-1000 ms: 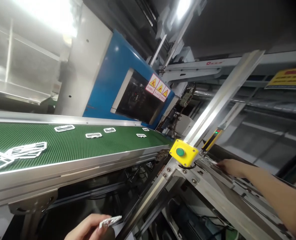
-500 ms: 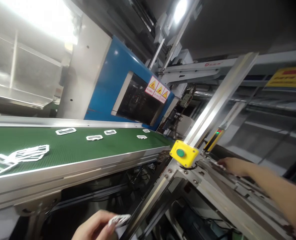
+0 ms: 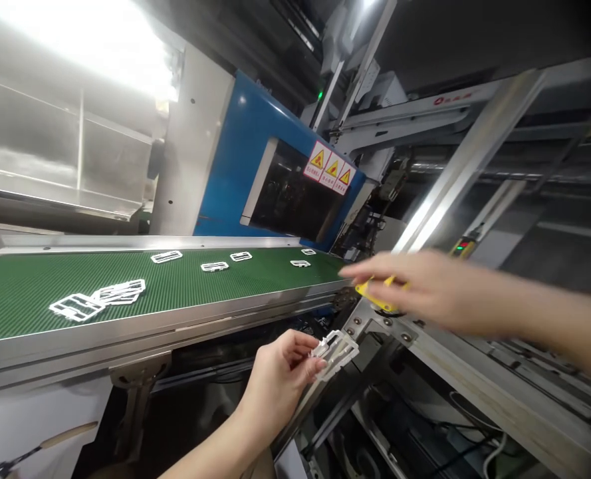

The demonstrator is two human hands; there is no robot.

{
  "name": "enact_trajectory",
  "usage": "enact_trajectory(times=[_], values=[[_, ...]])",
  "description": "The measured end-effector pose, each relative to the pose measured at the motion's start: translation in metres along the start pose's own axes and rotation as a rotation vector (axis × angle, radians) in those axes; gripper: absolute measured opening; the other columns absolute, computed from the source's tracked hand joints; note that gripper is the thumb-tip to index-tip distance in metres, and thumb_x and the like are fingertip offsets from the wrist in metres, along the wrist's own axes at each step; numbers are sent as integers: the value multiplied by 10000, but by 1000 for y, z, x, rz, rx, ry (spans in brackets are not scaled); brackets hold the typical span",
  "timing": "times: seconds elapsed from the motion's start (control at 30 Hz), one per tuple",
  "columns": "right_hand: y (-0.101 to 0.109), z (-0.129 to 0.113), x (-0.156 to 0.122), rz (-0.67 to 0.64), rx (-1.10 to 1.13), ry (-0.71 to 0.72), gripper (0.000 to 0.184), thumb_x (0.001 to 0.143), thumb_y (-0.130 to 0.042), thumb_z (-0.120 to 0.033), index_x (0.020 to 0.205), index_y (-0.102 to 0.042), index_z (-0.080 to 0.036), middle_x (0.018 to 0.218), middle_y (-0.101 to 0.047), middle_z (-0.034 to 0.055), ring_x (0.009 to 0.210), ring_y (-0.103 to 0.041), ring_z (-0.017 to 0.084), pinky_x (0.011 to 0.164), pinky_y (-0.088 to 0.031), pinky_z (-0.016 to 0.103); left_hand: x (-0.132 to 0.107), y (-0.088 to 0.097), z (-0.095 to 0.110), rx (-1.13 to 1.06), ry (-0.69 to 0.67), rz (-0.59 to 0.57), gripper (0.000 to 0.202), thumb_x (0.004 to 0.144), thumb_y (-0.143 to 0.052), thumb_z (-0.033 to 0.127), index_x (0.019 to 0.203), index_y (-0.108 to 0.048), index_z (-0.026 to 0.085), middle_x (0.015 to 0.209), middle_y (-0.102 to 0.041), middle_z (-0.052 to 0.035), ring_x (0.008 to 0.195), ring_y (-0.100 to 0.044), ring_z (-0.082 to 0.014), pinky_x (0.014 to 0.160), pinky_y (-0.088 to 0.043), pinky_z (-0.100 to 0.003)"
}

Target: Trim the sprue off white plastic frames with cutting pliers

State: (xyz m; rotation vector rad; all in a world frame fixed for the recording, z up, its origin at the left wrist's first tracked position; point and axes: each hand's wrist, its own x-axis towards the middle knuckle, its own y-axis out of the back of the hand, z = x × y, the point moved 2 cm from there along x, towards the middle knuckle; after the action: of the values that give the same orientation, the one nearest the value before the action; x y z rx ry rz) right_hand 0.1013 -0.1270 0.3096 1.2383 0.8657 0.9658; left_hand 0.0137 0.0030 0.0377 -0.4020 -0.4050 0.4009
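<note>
My left hand (image 3: 288, 369) pinches a white plastic frame (image 3: 342, 352) by its left end, below the conveyor's near rail. The frame is thin, with cut-out slots, and tilts up to the right. My right hand (image 3: 415, 286), slightly smeared by motion, reaches in from the right with fingers stretched out and apart, and nothing shows in them. It covers most of a yellow push-button box (image 3: 379, 303); whether it touches the box I cannot tell. More white frames (image 3: 166, 257) lie on the green conveyor belt (image 3: 175, 283), a few overlapping in a pile (image 3: 120, 293) at the left.
A blue machine (image 3: 225, 186) with a dark window and warning labels (image 3: 329, 167) stands behind the belt. A slanted metal post (image 3: 455, 166) rises at the right above a metal frame bench (image 3: 455, 379). Cables and dark equipment are underneath. A tool with a wooden handle (image 3: 68, 436) shows lower left.
My right hand has left the bench at the right and swung left over the yellow box. My left hand has risen rightward with the white frame. The view has shifted.
</note>
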Motion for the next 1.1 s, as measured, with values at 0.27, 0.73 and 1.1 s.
enact_trajectory(times=[0.27, 0.73, 1.1], values=[[-35, -25, -19, 26, -127, 182, 380, 1158, -494, -497, 1101, -810, -294, 996, -790, 82, 962, -670, 286, 869, -495, 451, 5, -21, 43, 305, -495, 187, 269, 985, -824, 241, 1226, -705, 241, 991, -900, -11, 825, -809, -167, 795, -637, -281], [17, -17, -54, -38, 190, -370, 470, 869, -794, -725, 997, -710, -281, 943, -787, 7, 846, -704, 251, 707, -510, 357, 50, -96, 91, 707, -1472, -125, 472, 1190, -433, 101, 1657, -440, 174, 1077, -855, -53, 882, -763, -201, 817, -662, -337], [21, 155, -84, -74, 24, -732, 688, 970, -842, -558, 1522, -643, -197, 1603, -671, 189, 1477, -646, 372, 1321, -470, 636, 45, -81, 58, 516, -1139, 12, 812, 1050, -596, 41, 1777, -292, 240, 1413, -749, -159, 1249, -726, -288, 1107, -664, -490]])
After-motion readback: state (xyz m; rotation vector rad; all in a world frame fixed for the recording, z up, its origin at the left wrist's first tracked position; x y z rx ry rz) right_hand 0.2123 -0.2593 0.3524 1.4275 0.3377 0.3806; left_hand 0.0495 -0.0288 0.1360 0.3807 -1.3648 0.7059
